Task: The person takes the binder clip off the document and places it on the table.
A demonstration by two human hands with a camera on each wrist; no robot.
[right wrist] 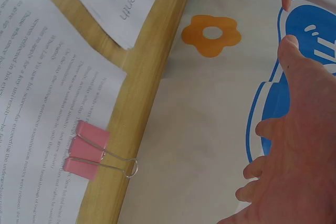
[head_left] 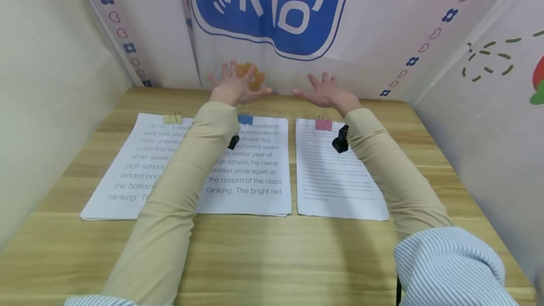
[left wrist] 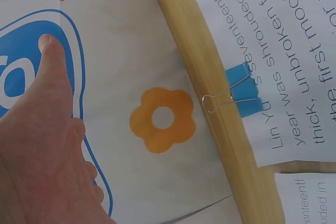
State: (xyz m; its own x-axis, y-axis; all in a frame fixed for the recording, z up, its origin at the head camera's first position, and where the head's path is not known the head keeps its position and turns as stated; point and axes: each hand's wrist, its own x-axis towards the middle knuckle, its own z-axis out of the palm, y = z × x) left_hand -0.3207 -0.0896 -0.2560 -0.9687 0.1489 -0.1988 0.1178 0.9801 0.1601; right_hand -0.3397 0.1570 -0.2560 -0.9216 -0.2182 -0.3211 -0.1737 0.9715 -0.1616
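Both arms stretch forward over three paper stacks on a wooden table. The left hand (head_left: 233, 89) has its fingers spread near the back edge, above the middle stack (head_left: 250, 169) and its blue binder clip (left wrist: 243, 90). In the head view it overlaps an orange flower print. To the right, the right hand (head_left: 329, 93) also spreads its fingers, above the right stack (head_left: 335, 174) of small print with a pink binder clip (right wrist: 86, 150). Neither hand holds anything. The left stack (head_left: 123, 178), in large print, carries a yellow binder clip (head_left: 172, 119); the left sleeve partly covers it.
A white printed sheet with a blue sign (head_left: 272, 8) and the orange flower (left wrist: 163, 120) hangs behind the table (head_left: 255, 254). White side walls (head_left: 480, 122) stand at left and right. Black wrist camera mounts (head_left: 341, 140) show under the forearms.
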